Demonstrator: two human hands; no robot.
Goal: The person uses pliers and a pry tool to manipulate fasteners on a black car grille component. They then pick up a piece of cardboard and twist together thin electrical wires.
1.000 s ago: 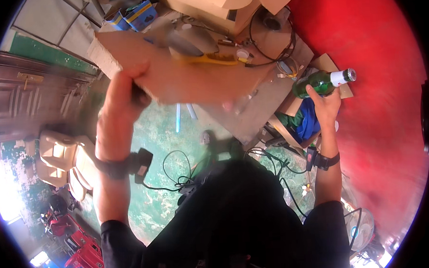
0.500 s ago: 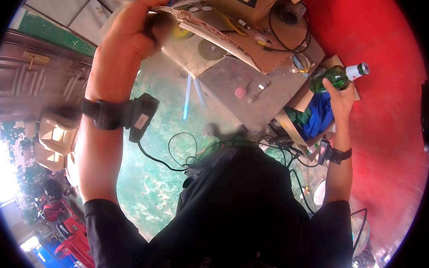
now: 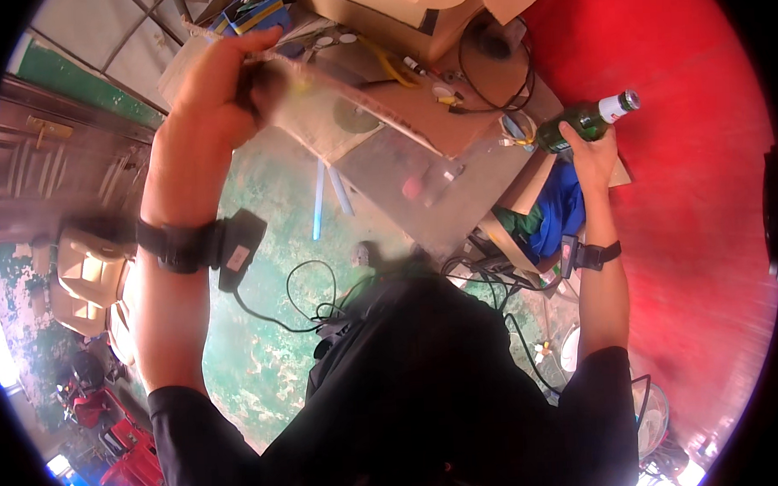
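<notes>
At the upper left, my left hand [image 3: 205, 99] is closed around the edge of a brown cardboard sheet [image 3: 453, 119]. The sheet slopes rightward over the table, its corrugated edge toward me. Motion blurs the fingertips, and the palm hides part of the grip. On the right, my right hand [image 3: 592, 156] is wrapped around the body of a green glass bottle [image 3: 582, 123]. The bottle lies nearly sideways in the air, its capped, white-labelled neck pointing right. Below it stands a cardboard box [image 3: 528, 247] with blue cloth [image 3: 563, 202] inside.
A grey table [image 3: 444, 219] carries a round grinding disc [image 3: 357, 116], yellow-handled pliers [image 3: 390, 67] and a small red object [image 3: 412, 187]. Behind stands a large open carton [image 3: 396, 17]. Black cables [image 3: 495, 277] loop near my legs, and a red surface [image 3: 701, 229] fills the right side.
The view has shifted, so most things sit further left. The bottle has moved a little away from me over the box. The cardboard sheet has tilted, and both hands keep their hold.
</notes>
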